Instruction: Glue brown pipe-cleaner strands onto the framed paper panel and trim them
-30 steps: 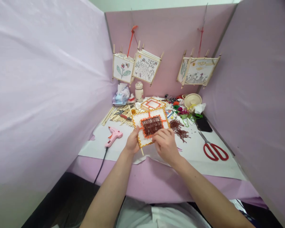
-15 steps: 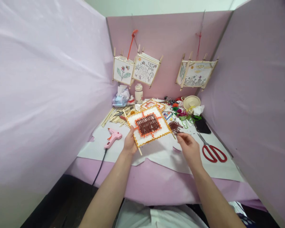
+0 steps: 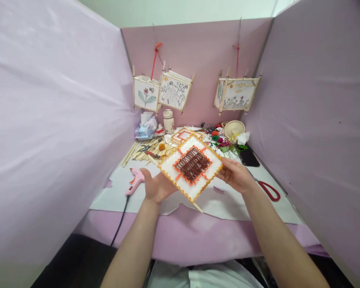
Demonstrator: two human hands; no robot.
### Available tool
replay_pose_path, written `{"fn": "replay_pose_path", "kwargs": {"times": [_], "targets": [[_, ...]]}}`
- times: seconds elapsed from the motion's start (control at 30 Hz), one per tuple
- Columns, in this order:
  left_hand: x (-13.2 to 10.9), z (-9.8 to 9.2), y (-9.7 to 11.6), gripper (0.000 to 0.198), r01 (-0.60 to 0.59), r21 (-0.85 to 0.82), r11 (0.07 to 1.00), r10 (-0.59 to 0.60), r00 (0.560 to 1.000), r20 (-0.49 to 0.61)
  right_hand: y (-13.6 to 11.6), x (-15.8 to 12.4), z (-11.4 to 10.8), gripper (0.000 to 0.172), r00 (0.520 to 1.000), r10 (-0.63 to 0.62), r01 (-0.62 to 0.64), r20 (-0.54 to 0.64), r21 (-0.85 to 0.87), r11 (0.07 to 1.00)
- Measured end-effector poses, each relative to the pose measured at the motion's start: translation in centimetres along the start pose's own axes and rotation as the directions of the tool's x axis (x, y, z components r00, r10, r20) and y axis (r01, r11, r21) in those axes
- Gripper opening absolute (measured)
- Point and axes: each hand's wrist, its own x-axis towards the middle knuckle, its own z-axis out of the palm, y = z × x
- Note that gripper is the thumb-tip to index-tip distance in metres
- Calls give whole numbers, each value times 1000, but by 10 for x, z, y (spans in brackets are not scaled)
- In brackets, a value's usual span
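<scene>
The left hand (image 3: pixel 157 186) and the right hand (image 3: pixel 235 175) hold a square white paper frame with bumpy yellow trim (image 3: pixel 192 189) up above the tabletop (image 3: pixel 198 240). Each grip is open, palm up, so the frame rests on both hands and nothing is clamped. Brown cord woven inside an orange box (image 3: pixel 193 165) sits in the middle. The hands are lifting the work to show it. Adding more cord needs one hand free.
</scene>
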Motion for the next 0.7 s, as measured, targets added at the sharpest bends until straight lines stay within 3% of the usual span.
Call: {"fn": "replay_pose_path", "kwargs": {"times": [0.13,0.3,0.4,0.47,0.53,0.57,0.63,0.7], "targets": [[-2,-4,-6,99,146,59,987,-150,987,64,-22,-1,-22,39,979,135,-103,151,-201,974],[-4,-8,-24,48,360,259,896,-399,909,116,-24,5,-31,41,954,242,-162,176,-374,913],[-3,-5,-26,42,403,259,878,-434,898,75,-24,2,-37,45,974,180,-107,138,-418,902],[-2,-3,-23,42,390,240,889,-412,910,45,-25,-7,-49,50,999,14,4,34,-494,870],[-1,-2,-17,41,346,224,911,-358,933,16,-26,-23,-70,53,969,-215,81,-117,-676,733],[-1,-1,-14,41,311,217,925,-318,948,-3,-26,-31,-82,53,933,-314,52,-176,-798,601],[-1,1,-9,42,224,206,953,-218,975,-53,-26,-47,-108,53,879,-406,-144,-252,-950,277],[0,4,-4,43,134,201,970,-115,988,-102,-24,-59,-129,43,863,-413,-328,-290,-944,-23]]}}
